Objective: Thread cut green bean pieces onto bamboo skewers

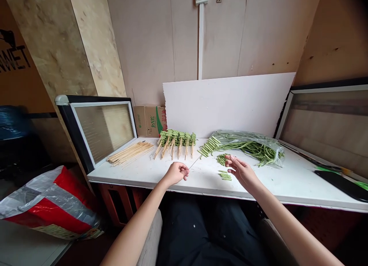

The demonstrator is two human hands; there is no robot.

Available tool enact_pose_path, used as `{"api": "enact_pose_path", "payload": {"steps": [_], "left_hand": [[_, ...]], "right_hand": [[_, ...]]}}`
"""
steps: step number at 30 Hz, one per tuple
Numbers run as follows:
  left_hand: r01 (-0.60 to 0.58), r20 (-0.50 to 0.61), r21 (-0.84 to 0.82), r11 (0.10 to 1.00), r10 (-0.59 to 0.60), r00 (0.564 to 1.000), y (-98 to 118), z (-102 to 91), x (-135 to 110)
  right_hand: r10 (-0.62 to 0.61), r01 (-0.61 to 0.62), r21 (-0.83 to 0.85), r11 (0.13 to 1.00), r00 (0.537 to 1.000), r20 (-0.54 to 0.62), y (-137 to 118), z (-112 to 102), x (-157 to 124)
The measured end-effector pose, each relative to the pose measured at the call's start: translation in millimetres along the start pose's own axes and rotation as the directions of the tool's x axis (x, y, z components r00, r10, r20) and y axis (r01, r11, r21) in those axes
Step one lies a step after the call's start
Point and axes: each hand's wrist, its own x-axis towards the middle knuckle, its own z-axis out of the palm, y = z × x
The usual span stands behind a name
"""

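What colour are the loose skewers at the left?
Light tan skewers; clearest in the head view.

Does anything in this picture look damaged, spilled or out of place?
The white board standing at the back of the tabletop looks damaged: its left edge is ragged, not cleanly cut. I see no obvious liquid spill.

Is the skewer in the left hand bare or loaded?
Loaded: a row of cut green bean pieces lines the far end of the skewer; the stretch nearest the left hand is bare.
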Motion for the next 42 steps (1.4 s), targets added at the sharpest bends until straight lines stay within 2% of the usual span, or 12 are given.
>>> {"api": "enact_pose_path", "payload": {"steps": [5, 10, 13, 17, 20, 25, 28, 32, 36, 42], "left_hand": [[0.024, -0.131, -0.073, 0.997, -0.034, 0.991, -10.7, -16.4, 7.2], [0.093, -0.195, -0.083, 0.992, -0.107, 0.975, -26.3, -32.7, 9.0], [0.149, -0.190, -0.131, 0.980, -0.172, 0.967, -32.1, -36.9, 8.9], [0.202, -0.149, -0.292, 0.935, -0.254, 0.956, -32.0, -40.7, 7.0], [0.171, -0.168, -0.360, 0.917, -0.244, 0.955, -27.7, -43.1, 5.0], [0.134, -0.157, -0.434, 0.891, -0.222, 0.962, -18.3, -44.5, 14.2], [0.131, -0.179, -0.413, 0.901, -0.222, 0.958, -11.8, -48.3, 34.6], [0.164, -0.213, -0.385, 0.908, -0.261, 0.942, -1.8, -63.4, 76.7], [0.191, -0.171, -0.350, 0.917, -0.263, 0.950, 4.0, -76.5, 124.3], [0.283, -0.190, -0.218, 0.934, -0.325, 0.926, -2.7, -73.4, 184.8]], "right_hand": [[0.072, -0.066, -0.158, 0.985, 0.997, 0.031, 16.2, -12.6, 4.2], [0.090, -0.090, -0.241, 0.966, 0.996, -0.014, 34.2, -37.0, 11.0], [0.089, -0.098, -0.222, 0.970, 0.995, -0.050, 45.0, -50.8, 17.5], [0.085, -0.107, -0.193, 0.975, 0.990, -0.115, 56.4, -61.6, 24.7], [0.081, -0.107, -0.148, 0.983, 0.982, -0.172, 60.5, -66.5, 27.0], [0.162, -0.164, 0.003, 0.987, 0.974, -0.159, 57.9, -79.4, 30.0], [0.223, -0.208, 0.116, 0.971, 0.964, -0.144, 54.3, -86.7, 32.2], [0.280, -0.244, 0.204, 0.948, 0.943, -0.178, 53.3, -90.1, 34.3], [0.311, -0.271, 0.208, 0.940, 0.930, -0.195, 56.5, -91.3, 33.9], [0.332, -0.299, 0.170, 0.939, 0.917, -0.219, 59.9, -95.1, 32.8]]}}
